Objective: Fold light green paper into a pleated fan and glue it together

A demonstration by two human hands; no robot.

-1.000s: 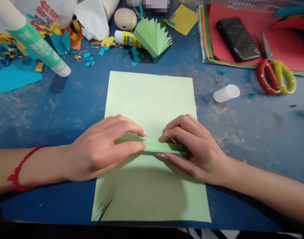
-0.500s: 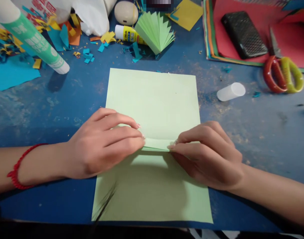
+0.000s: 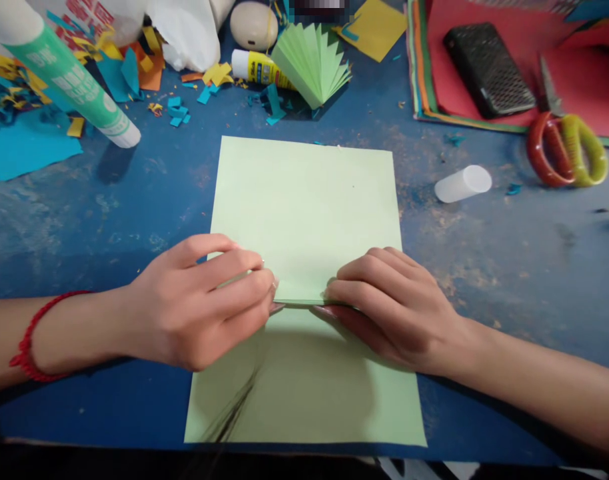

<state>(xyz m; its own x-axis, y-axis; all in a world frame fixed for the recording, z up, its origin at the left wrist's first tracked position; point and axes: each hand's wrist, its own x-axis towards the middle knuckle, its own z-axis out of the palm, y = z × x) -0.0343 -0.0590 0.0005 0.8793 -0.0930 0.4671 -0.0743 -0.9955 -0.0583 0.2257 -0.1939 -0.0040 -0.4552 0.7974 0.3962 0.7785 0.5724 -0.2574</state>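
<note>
A pale green sheet of paper [image 3: 307, 207] lies on the blue table [image 3: 524, 267], with a narrow stack of folds across its middle. My left hand [image 3: 204, 307] pinches the left end of the folded strip, fingers closed on it. My right hand [image 3: 389, 307] presses and grips the right end, thumb under the fold. A red cord bracelet [image 3: 27, 340] circles my left wrist.
A finished green paper fan [image 3: 312, 60] and a yellow glue stick [image 3: 257, 67] lie at the back. A large green-and-white tube [image 3: 69, 83] leans at the left over paper scraps. A white cap [image 3: 462, 183], scissors [image 3: 567, 147] and a black phone [image 3: 489, 67] on red paper sit at the right.
The fold has been flattened; both hands shifted slightly along the crease, the right hand moving left and back over the folded strip.
</note>
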